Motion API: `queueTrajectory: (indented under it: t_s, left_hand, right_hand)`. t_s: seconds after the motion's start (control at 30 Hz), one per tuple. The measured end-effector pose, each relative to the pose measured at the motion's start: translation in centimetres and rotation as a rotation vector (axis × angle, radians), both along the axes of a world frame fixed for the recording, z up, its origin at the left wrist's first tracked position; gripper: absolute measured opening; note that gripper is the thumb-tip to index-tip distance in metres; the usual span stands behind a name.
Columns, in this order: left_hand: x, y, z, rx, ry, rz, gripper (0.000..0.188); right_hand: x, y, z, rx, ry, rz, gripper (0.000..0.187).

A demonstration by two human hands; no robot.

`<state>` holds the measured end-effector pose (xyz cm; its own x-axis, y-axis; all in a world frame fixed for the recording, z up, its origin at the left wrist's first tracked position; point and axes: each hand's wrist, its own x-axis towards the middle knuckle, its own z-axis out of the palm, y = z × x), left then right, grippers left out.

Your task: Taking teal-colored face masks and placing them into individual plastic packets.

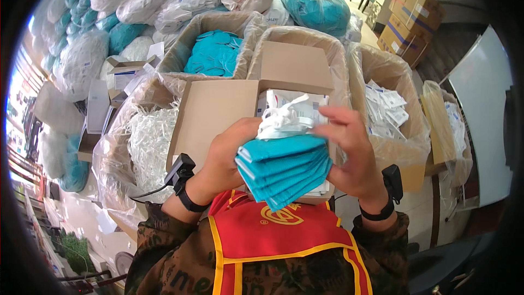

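My left hand (232,147) is closed on the left side of a fanned stack of teal folded cloth pieces (286,166); its fingertips are hidden. White cords (284,120) lie bunched along the stack's far edge. At the right side, my right hand (355,150) has its fingers apart, stretched toward the cords and slightly blurred. Its lower part is close to the stack's right edge; whether it touches is unclear. Beneath the stack is an opened brown cardboard box (218,114) with its flaps spread, and white printed packets (308,106) show inside it.
Plastic-lined cartons surround the box: teal pads (215,54) at the back, white strips (153,136) on the left, white packets (385,106) on the right. Stuffed bags (82,60) pile up at the far left. Stacked cartons (412,19) and a white board (480,114) stand right.
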<state>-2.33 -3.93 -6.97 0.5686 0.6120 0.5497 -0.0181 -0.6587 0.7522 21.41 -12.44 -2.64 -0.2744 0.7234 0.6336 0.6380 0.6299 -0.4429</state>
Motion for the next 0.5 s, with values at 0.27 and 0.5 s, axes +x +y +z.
queueTrajectory:
  t_s: [0.27,0.5]
  left_hand:
    - [-0.1,1.5,0.2,0.092,0.157,-0.084,0.048]
    - [-0.6,0.6,2.7,-0.023,0.192,0.198,0.041]
  right_hand:
    - [-0.1,1.2,3.2,0.019,0.009,0.103,0.040]
    - [0.7,4.1,2.7,-0.601,0.829,0.091,0.037]
